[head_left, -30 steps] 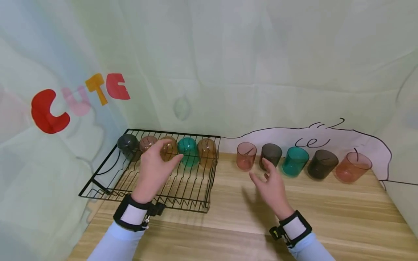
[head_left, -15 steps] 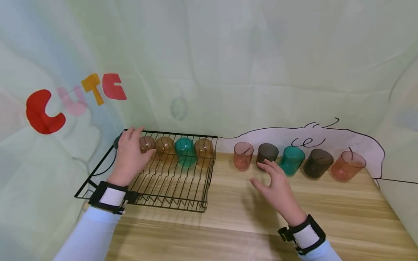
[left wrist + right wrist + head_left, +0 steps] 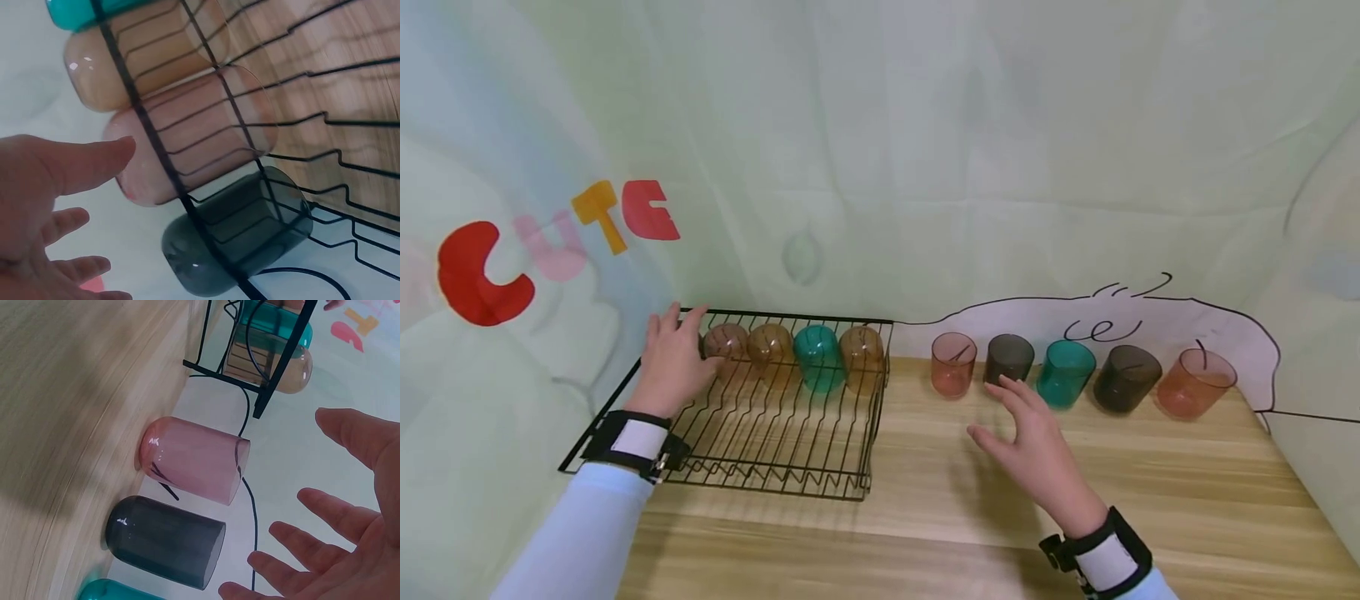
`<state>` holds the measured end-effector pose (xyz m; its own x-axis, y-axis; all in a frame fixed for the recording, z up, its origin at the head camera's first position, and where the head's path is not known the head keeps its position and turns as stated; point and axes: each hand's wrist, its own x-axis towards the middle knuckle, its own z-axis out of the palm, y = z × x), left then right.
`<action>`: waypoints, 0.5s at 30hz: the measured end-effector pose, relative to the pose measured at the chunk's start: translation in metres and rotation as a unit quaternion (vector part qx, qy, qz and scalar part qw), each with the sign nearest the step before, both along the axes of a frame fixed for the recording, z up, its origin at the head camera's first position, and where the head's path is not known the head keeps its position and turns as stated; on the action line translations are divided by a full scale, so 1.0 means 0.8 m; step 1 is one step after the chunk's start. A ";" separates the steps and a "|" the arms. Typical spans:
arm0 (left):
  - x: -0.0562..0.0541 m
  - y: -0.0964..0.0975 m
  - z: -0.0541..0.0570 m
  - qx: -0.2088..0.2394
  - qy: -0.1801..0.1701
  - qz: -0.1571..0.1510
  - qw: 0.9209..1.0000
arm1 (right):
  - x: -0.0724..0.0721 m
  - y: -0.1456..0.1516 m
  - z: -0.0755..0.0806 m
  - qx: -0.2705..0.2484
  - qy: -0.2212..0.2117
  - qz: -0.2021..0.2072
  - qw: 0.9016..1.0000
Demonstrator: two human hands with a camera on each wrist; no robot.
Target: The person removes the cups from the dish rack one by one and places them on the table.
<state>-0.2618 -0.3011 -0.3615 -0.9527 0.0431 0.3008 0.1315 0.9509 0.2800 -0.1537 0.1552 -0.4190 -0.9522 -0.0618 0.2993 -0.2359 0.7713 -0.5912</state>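
Observation:
My left hand [image 3: 668,367] reaches over the left end of a black wire rack [image 3: 775,467], fingers spread and relaxed. It hides a dark grey cup in the head view; the left wrist view shows that cup [image 3: 237,231] upside down in the rack. The thumb overlaps the pinkish cup [image 3: 200,140] beside it in that view. Amber [image 3: 771,346], teal [image 3: 820,358] and another amber cup [image 3: 862,354] continue the inverted row. My right hand [image 3: 1030,454], fingers loosely extended and holding nothing, hovers before an upright dark grey cup [image 3: 1009,358] and a pink cup [image 3: 953,367].
Further right along the wall stand upright teal [image 3: 1066,375], dark [image 3: 1126,381] and pink [image 3: 1195,383] cups. A printed cloth [image 3: 925,167] hangs behind the wooden table [image 3: 925,533]. The rack's front rail carries short upright wire bends.
My left hand has moved left along the rack, from in front of the pinkish and amber cups to the dark grey one. The right hand has stayed nearly in place, its fingers opening slightly.

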 end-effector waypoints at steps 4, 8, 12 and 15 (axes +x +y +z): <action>-0.006 -0.008 -0.002 -0.013 -0.021 0.014 1.000 | 0.001 0.000 -0.001 0.001 0.006 0.004 1.000; -0.009 -0.015 -0.004 -0.024 -0.032 0.019 0.999 | 0.002 -0.001 -0.003 0.002 0.007 0.005 1.000; -0.013 -0.019 -0.006 -0.028 -0.036 0.022 0.999 | 0.002 -0.001 -0.003 0.005 0.002 0.004 1.000; -0.016 -0.022 -0.007 -0.028 -0.047 0.032 0.998 | 0.001 -0.002 -0.003 0.005 0.002 0.006 1.000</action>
<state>-0.2750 -0.3185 -0.3674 -0.9781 -0.0039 0.2081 0.0461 0.9709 0.2350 -0.1526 0.1538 -0.4212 -0.9501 -0.0764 0.3024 -0.2476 0.7741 -0.5826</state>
